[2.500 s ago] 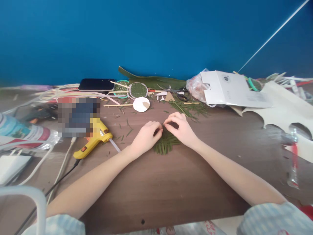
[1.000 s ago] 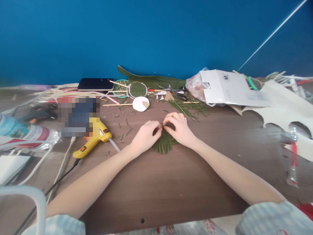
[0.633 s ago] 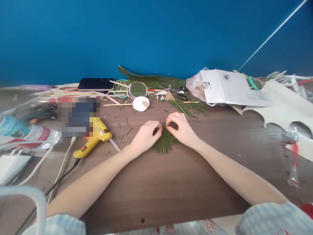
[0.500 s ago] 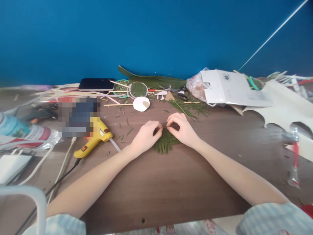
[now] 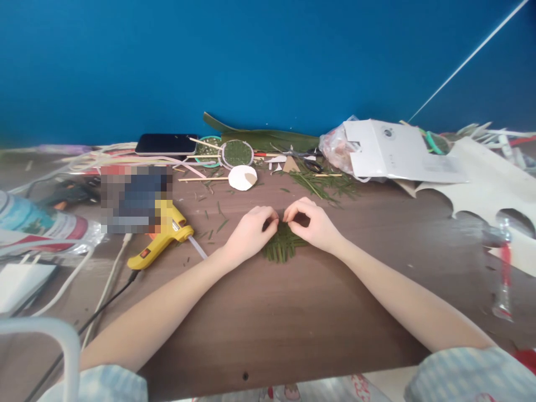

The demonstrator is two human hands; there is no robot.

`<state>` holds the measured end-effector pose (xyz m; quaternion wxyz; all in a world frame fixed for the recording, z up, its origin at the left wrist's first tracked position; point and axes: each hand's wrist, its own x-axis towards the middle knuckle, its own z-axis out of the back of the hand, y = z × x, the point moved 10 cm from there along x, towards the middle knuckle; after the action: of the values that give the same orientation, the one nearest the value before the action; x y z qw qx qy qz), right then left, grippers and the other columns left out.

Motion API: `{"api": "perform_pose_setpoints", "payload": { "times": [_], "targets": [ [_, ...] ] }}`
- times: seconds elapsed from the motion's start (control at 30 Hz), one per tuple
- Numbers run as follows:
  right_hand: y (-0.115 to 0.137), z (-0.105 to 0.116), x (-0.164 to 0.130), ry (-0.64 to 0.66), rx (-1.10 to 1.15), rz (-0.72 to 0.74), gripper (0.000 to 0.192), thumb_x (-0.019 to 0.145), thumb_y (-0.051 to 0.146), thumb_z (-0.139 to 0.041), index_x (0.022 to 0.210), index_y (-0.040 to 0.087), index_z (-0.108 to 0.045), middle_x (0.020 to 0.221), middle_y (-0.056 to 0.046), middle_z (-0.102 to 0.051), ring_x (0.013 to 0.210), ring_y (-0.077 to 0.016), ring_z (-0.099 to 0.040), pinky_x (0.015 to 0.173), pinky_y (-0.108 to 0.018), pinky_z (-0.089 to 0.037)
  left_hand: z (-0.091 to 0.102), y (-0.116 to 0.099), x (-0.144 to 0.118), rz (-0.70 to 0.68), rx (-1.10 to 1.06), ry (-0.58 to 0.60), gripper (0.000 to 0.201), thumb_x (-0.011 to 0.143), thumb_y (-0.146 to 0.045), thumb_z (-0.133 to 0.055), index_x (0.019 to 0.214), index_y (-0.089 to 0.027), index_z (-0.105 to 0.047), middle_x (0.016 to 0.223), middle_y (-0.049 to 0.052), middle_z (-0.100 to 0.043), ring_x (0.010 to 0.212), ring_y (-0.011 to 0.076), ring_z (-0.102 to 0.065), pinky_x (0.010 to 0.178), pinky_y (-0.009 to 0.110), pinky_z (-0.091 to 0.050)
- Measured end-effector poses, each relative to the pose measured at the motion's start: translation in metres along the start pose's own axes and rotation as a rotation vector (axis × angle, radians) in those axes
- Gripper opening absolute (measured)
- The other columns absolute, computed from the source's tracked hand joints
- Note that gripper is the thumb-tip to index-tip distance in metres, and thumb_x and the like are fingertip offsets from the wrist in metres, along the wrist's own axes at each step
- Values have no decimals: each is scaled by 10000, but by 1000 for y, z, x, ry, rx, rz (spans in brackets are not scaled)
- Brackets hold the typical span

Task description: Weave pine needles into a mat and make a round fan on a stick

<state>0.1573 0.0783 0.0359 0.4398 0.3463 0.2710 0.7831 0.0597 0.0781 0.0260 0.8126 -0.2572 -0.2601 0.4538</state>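
Observation:
A small mat of woven green leaf strips (image 5: 281,248) lies on the brown table, its far part hidden by my hands. My left hand (image 5: 252,233) pinches thumb and forefinger together at the mat's far left edge. Close beside it, my right hand (image 5: 314,224) is also in a pinch, its fingertips on a thin leaf strip at the far edge. The strip is mostly covered by the fingers. A small gap separates the two hands' fingertips.
To the left lies a yellow glue gun (image 5: 165,237) with its cord. Behind are a white disc on a stick (image 5: 243,178), a round leaf-covered piece (image 5: 237,154), scissors (image 5: 312,163), cut leaves (image 5: 320,184) and a phone (image 5: 166,144). A white box (image 5: 397,149) stands back right.
My right hand has shifted slightly down toward me, still pinching. My left hand and the woven mat look almost the same.

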Motion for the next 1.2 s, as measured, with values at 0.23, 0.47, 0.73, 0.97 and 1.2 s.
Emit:
{"api": "perform_pose_setpoints", "payload": {
  "times": [0.23, 0.47, 0.73, 0.97, 1.2],
  "targets": [
    [-1, -1, -1, 20, -2, -5, 125, 691, 93, -515, 669, 215, -505, 761, -4, -612, 819, -186, -539, 831, -370, -370, 1, -1, 0, -1, 5, 1, 71, 800, -150, -470, 763, -183, -521, 766, 8, -577, 761, 153, -528, 715, 279, -425],
    [-1, 0, -1, 18, -3, -25, 100, 705, 112, -529, 687, 210, -538, 760, -7, -603, 797, -181, -549, 819, -371, -378, -2, -4, 0, -37, 2, 22, 108, 762, -88, -484, 786, -183, -528, 758, 5, -555, 786, 152, -525, 730, 271, -425],
    [-20, 4, -3, -82, 235, -176, 25, 804, 226, -500, 816, 206, -491, 717, -4, -591, 683, -150, -567, 629, -289, -409, -3, -2, 0, -15, -35, 33, 195, 720, -52, -493, 855, -192, -487, 839, 12, -578, 800, 148, -541, 743, 280, -449],
    [-17, 5, 0, -105, -22, -117, 76, 750, 159, -524, 773, 221, -561, 663, 0, -523, 696, -169, -497, 639, -300, -410, -5, -1, 0, -5, -44, 39, 232, 722, -43, -505, 897, -196, -484, 865, 13, -593, 821, 149, -548, 769, 295, -458],
    [-5, -1, 2, -64, -168, 2, 205, 671, 66, -482, 813, 208, -523, 831, -43, -504, 830, -207, -473, 763, -360, -401, -6, 2, -1, -37, -69, 10, 298, 752, -50, -514, 1002, -195, -444, 887, 16, -576, 815, 141, -542, 748, 287, -457]
  ]
}}
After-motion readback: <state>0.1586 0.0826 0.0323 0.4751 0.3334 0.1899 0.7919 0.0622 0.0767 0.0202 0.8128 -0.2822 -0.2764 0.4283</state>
